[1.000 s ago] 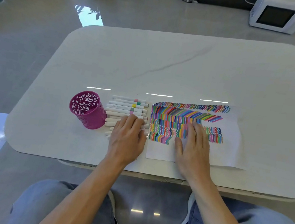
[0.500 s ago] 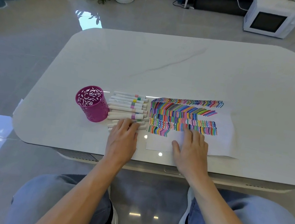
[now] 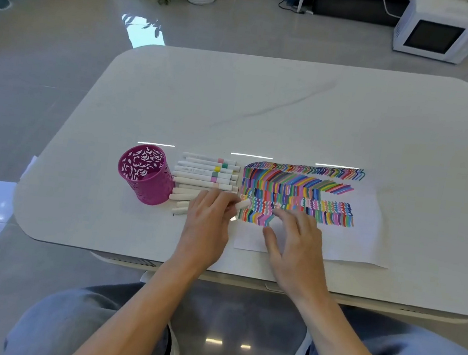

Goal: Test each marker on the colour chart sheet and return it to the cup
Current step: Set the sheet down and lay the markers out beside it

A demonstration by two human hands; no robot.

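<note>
Left hand [image 3: 209, 219] curled over the near end of the marker row [image 3: 205, 181], fingers pinched on 1 white marker [image 3: 241, 204], its tip poking right over the left edge of the chart [image 3: 299, 198]. Right hand [image 3: 296, 240] spread open on the sheet, empty, fingertips blurred at the lowest band of strokes. Half a second before, lay flat with both palms down, left hand gripping nothing; 1 second before, sat further up the table, left hand covering more of the markers, right hand over the lower stripes. Since then, pulled back toward the near edge, left fingers closed on the marker.

Small print on 1 barrel in the row, too fine to read. No other legible writing.

Cup [image 3: 146, 174] upright, magenta, pierced, just left of the row and touching or nearly touching the nearest barrels; no markers visible inside. Row lying flat between cup and chart, caps pointing right, coloured bands showing on the far ones. Chart close to the near edge of the table [image 3: 296, 111], its right corner slightly lifted. Far half of the table bare, likewise the strip left of the cup. Microwave [image 3: 436, 34] on the floor beyond, well apart.
</note>
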